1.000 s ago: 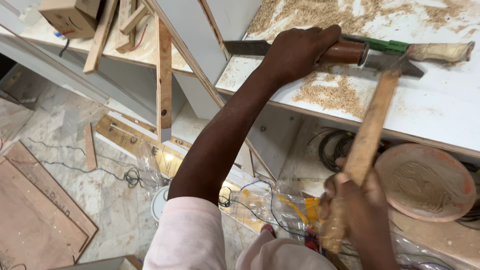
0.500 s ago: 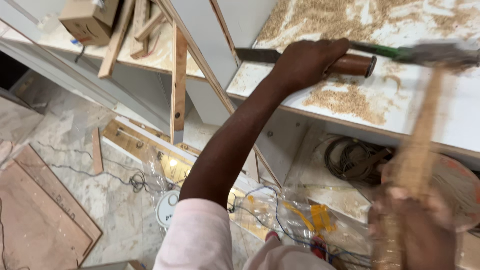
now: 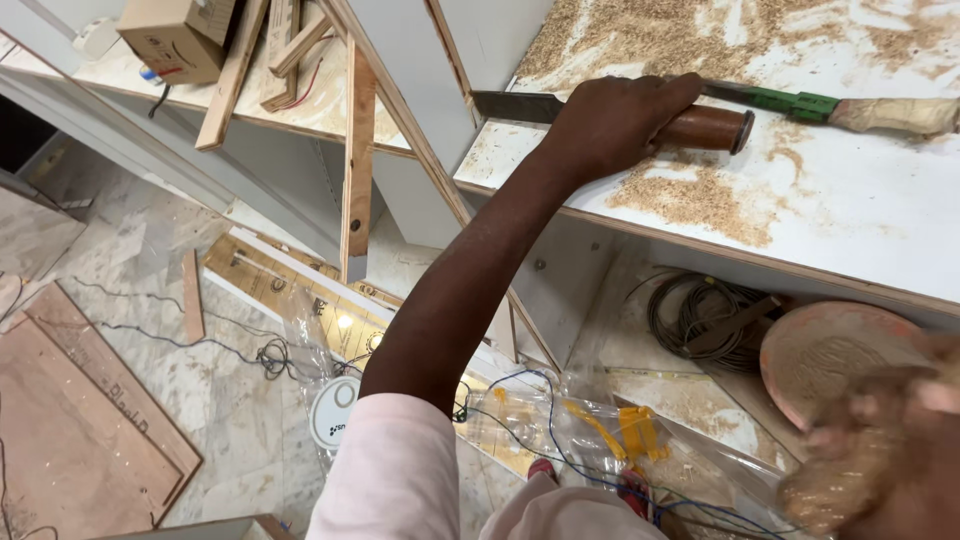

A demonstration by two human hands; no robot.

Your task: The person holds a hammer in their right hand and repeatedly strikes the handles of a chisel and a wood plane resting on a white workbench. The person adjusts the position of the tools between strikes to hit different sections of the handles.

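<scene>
Left hand [image 3: 615, 125], upper centre: fingers wrapped around chisel [image 3: 640, 118] on sawdust-strewn desk [image 3: 860, 215]. Right hand [image 3: 880, 470], lower right, blurred; fingers' state unclear.

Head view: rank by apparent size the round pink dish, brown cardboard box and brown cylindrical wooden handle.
1. Round pink dish, partly hidden, nearer the camera.
2. Brown cardboard box, cropped, so these two are uncertain.
3. Brown cylindrical wooden handle.
</scene>
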